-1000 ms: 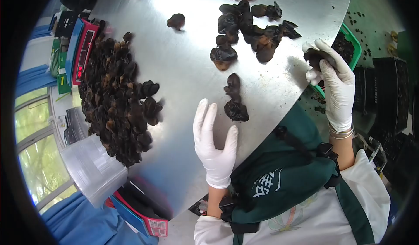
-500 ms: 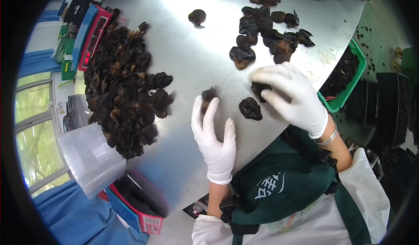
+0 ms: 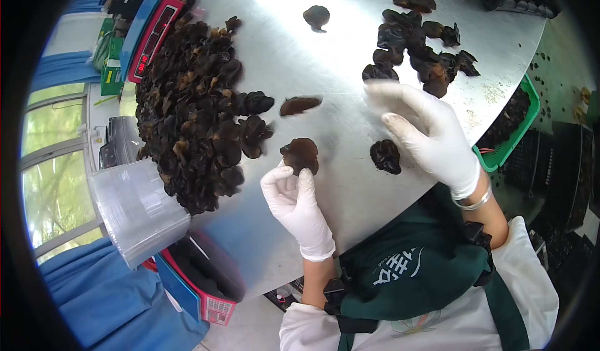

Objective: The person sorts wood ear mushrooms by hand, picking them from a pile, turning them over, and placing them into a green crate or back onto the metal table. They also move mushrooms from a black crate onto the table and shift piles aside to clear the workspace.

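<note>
My left hand (image 3: 299,210), in a white glove, pinches a brown wood ear mushroom (image 3: 301,155) upright between thumb and fingers. My right hand (image 3: 431,129), gloved too, is blurred by motion; its thumb and fingers are apart with nothing seen between them. Just below it lies a dark, wrinkled wood ear (image 3: 385,157) on the metal table (image 3: 350,195). A flat brown piece (image 3: 300,105), smeared by motion, is between my left hand and the big heap of wood ears (image 3: 187,107). Beyond my right hand is a looser group of wood ears (image 3: 431,64).
A single wood ear (image 3: 317,17) lies at the far middle of the table. Red-and-blue digital scales (image 3: 153,32) stand behind the heap. Clear plastic bags (image 3: 137,210) and a pink basket (image 3: 215,310) are at the left. A green crate (image 3: 531,110) sits beyond the right edge.
My left hand has lifted a wood ear off the table and turned it up. The dark piece at my right fingers is gone from there; a blurred piece now appears near the heap. The view has shifted.
</note>
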Action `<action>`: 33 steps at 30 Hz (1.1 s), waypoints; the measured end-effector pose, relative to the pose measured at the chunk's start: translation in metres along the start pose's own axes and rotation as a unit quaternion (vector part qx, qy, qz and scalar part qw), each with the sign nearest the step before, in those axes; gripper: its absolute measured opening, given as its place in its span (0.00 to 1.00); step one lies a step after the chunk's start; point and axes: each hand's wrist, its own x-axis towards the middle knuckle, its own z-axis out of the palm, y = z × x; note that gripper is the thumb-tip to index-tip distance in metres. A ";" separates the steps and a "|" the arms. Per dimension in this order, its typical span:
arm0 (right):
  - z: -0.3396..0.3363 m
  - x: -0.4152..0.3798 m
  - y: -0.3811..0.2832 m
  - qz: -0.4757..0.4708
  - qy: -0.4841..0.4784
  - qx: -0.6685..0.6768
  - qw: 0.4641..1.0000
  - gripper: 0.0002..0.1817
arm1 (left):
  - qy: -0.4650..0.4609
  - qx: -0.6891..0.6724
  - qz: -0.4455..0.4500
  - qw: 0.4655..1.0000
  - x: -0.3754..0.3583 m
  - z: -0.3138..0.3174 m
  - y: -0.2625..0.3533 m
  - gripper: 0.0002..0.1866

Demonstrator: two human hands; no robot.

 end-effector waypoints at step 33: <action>-0.054 -0.011 0.050 -0.088 0.105 -0.324 0.936 0.23 | -0.391 0.446 0.342 0.729 0.110 0.097 -0.005 0.28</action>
